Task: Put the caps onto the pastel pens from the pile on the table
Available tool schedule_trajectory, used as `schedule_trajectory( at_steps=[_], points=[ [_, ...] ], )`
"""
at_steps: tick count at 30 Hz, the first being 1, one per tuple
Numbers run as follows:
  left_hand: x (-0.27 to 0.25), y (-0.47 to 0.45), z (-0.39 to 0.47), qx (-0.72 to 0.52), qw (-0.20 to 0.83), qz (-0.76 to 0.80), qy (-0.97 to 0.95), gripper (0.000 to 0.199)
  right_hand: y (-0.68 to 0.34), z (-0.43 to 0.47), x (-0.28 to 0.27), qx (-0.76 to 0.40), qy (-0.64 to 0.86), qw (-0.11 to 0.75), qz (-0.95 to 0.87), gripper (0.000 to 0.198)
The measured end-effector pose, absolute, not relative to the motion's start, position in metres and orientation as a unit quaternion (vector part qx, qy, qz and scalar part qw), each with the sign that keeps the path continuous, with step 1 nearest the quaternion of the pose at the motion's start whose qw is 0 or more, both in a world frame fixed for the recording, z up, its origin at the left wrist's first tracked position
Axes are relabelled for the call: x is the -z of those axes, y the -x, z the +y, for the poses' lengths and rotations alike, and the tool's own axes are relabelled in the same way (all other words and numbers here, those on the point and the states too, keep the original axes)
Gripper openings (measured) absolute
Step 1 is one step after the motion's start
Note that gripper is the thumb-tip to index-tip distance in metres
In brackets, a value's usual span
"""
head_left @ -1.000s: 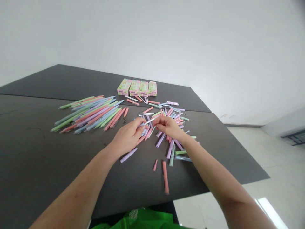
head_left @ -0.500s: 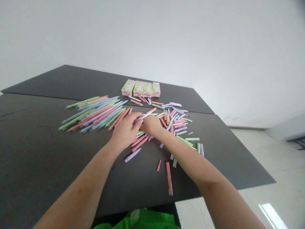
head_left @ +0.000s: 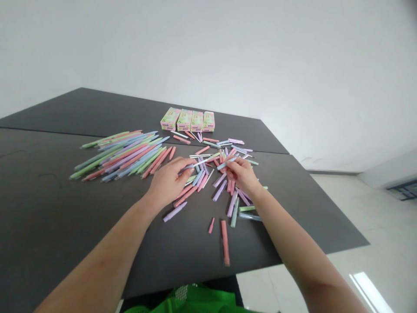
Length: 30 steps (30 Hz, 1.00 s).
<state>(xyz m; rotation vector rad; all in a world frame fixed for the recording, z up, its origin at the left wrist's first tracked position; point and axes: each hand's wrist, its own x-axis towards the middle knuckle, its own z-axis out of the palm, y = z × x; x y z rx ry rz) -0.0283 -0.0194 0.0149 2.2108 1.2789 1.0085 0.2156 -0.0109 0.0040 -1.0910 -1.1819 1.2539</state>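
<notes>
Between the thumb and fingers of my left hand (head_left: 167, 179) is a pen part with a thin white refill (head_left: 201, 162) sticking out to the right; its blue end is mostly covered by the fingers. My right hand (head_left: 243, 174), a short way to the right, pinches a light blue pen barrel (head_left: 224, 165) that points toward the refill. The two parts are apart. Beneath and around both hands lie loose pen parts (head_left: 220, 190) in pink, purple, green and blue, with several white refills among them.
A heap of long pastel pens (head_left: 125, 158) lies on the left of the dark table (head_left: 81, 243). Small green-and-pink boxes (head_left: 186, 119) stand in a row at the back. Toward the front edge are a pink barrel (head_left: 225, 243), a small pink piece (head_left: 211, 225) and a purple piece (head_left: 175, 212).
My right hand has moved right, away from the left, and now shows a light blue barrel in its fingers. My left hand still holds its part with the refill. The view has shifted slightly.
</notes>
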Motion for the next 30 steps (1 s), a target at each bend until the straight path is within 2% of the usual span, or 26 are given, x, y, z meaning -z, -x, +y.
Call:
schedule_trajectory(
  at_steps=[6,18,30],
  points=[
    [-0.014,0.023,-0.024,-0.327,0.19,0.454,-0.807,0.028,-0.233,-0.027,-0.007,-0.492,0.425,0.581,-0.49,0.019],
    [-0.014,0.019,-0.028,-0.298,0.183,0.434,-0.83,0.029,-0.235,-0.031,-0.007,-0.436,0.404,0.547,-0.59,0.021],
    [-0.011,0.019,-0.029,-0.3,0.18,0.405,-0.845,0.027,-0.229,-0.038,-0.015,-0.406,0.416,0.515,-0.63,0.015]
  ],
)
